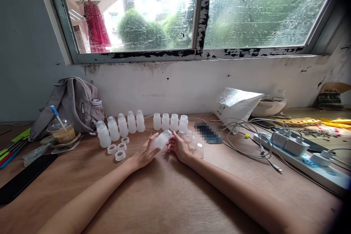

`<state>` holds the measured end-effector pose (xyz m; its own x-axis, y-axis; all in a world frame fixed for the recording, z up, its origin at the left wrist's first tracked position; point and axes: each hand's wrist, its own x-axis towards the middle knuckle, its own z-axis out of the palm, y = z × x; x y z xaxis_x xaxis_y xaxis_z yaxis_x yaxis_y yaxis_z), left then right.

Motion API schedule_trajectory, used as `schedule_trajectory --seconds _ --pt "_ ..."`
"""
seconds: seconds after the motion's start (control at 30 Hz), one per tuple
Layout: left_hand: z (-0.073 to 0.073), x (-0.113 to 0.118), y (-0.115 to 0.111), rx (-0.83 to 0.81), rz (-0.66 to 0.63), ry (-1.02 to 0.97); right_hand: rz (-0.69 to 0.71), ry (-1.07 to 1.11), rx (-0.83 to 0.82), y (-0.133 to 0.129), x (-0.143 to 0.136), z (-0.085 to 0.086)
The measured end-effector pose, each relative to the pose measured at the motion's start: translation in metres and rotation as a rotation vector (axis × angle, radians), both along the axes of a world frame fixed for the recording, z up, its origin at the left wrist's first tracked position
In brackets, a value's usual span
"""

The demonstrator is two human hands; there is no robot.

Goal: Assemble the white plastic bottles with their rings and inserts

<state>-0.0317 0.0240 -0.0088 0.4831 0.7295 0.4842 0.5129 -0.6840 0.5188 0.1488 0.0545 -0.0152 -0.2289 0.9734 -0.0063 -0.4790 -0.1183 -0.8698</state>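
A frosted white bottle [161, 140] with a clear cap lies tilted between my hands, its top toward the right. My left hand [146, 152] is wrapped round its body. My right hand [178, 147] has curled fingers at the capped end. Several capped bottles [122, 126] stand in a row to the left. Several open bottles [165, 121] stand behind my hands. White rings [120, 155] lie left of my left hand, and clear caps [198, 150] lie beside my right wrist, partly hidden by it.
On the left are a grey backpack [74, 106], a drink cup [62, 131], pens and a black tray-like slab [26, 179]. Behind on the right stands a white bag [237, 106]. Cables and a power strip [301, 161] cover the right side, near a blurred dark object [208, 132].
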Motion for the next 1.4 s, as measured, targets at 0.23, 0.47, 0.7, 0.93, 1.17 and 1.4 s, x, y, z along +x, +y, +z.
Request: schedule_trajectory --seconds 0.23,0.47,0.7,0.93,1.17,1.4 --pt "-0.014 0.001 0.013 -0.232 -0.017 -0.334 0.028 -0.075 0.058 -0.001 0.0 -0.002" --pt "-0.013 0.003 0.016 -0.342 -0.022 -0.474 0.031 -0.091 0.124 0.0 -0.001 -0.005" --pt "0.052 -0.003 0.01 -0.057 0.155 -0.375 0.026 -0.116 0.155 -0.001 -0.001 -0.007" --pt "0.109 -0.012 0.034 -0.054 0.083 0.02 0.047 -0.141 0.159 -0.002 0.0 -0.006" --pt "0.147 -0.018 0.086 -0.003 0.355 0.137 0.054 -0.167 0.167 -0.004 -0.001 -0.005" --pt "0.122 -0.02 0.133 -0.035 0.537 0.242 0.047 -0.187 0.166 -0.007 -0.003 0.0"
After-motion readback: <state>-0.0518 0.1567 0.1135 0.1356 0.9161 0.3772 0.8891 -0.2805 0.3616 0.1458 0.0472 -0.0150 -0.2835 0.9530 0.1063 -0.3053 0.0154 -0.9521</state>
